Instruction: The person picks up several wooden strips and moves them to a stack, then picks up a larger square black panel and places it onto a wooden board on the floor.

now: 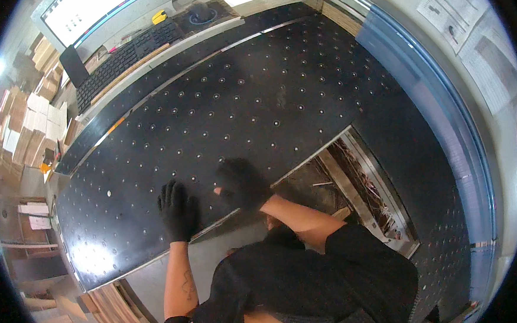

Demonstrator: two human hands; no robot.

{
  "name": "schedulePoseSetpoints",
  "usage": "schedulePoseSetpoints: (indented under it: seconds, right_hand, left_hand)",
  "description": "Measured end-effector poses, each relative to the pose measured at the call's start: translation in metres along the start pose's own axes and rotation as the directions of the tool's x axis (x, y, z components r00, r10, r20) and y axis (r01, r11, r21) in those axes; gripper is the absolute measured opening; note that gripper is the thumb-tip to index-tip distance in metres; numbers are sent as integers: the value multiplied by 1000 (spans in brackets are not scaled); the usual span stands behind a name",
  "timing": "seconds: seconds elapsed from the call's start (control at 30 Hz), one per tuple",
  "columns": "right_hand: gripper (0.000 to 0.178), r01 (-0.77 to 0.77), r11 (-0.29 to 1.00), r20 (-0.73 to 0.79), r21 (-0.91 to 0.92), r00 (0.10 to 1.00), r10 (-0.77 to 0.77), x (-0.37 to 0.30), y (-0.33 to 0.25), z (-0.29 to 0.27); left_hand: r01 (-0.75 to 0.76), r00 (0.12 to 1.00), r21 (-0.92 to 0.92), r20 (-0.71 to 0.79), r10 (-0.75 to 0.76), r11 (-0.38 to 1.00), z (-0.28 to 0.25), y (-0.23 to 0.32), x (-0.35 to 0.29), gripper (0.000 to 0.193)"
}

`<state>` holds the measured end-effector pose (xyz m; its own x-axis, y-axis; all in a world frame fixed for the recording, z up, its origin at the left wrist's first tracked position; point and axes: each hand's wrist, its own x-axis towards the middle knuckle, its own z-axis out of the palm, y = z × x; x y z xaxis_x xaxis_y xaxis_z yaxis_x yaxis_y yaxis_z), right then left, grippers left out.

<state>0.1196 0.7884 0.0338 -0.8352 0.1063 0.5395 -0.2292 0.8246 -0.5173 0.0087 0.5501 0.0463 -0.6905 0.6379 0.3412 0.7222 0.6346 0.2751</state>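
Tabletop (209, 126), left hand (180, 215) flat, right hand (243, 183) slanted

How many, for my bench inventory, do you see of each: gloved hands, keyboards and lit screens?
Gloved hands: 2 (left hand, right hand)
Keyboard: 1
Lit screen: 1
Total: 4
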Motion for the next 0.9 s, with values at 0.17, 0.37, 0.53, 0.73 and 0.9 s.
schedulePoseSetpoints:
  seconds: [0.17,0.37,0.53,0.73,0.9]
  right_hand:
    - [46,-79,994,-10,-73,997,78,-3,5,13]
    - [41,-18,986,-95,-168,995,3,-2,-1,12]
    - [32,-164,967,12,-196,985,170,4,-16,4]
    - [22,-173,952,-83,-252,984,156,6,-25,3]
    - [25,-163,958,-182,-237,976,121,3,-27,5]
  left_hand:
    - [-84,996,-48,35,86,995,6,-10,-7,51]
    - [-220,975,-38,34,222,975,-2,-19,-43,53]
    - [-214,970,-14,118,215,977,-39,-21,-87,61]
    - [-73,993,-42,89,76,996,-71,-49,-145,74]
    - [-5,1000,-53,18,6,999,-81,-81,-180,75]
